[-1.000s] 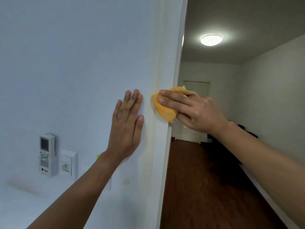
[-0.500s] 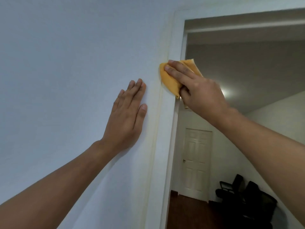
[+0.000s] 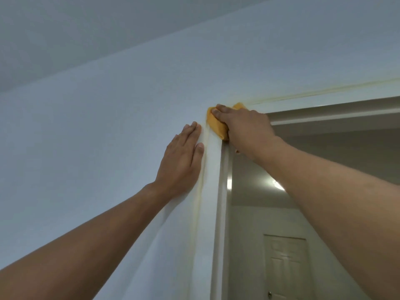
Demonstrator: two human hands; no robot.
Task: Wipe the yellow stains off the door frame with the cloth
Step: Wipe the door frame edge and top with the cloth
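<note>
My right hand (image 3: 244, 126) presses a folded orange cloth (image 3: 215, 126) against the top left corner of the white door frame (image 3: 211, 191). Much of the cloth is hidden under the hand. Yellow stains (image 3: 198, 204) run as a faint line down the frame's outer edge where it meets the wall, and another yellowish line (image 3: 320, 92) follows the top piece of the frame to the right. My left hand (image 3: 183, 159) lies flat on the pale wall just left of the frame, fingers together and pointing up, holding nothing.
The pale blue-white wall (image 3: 97, 148) fills the left side, with the ceiling (image 3: 86, 29) above. Through the doorway are a lit ceiling lamp (image 3: 278, 185), partly behind my right forearm, and a closed white panelled door (image 3: 287, 267) at the far end.
My right hand has slid the cloth up the frame from mid height to the top corner. The left hand has moved up the wall with it, and my view has tilted upward.
</note>
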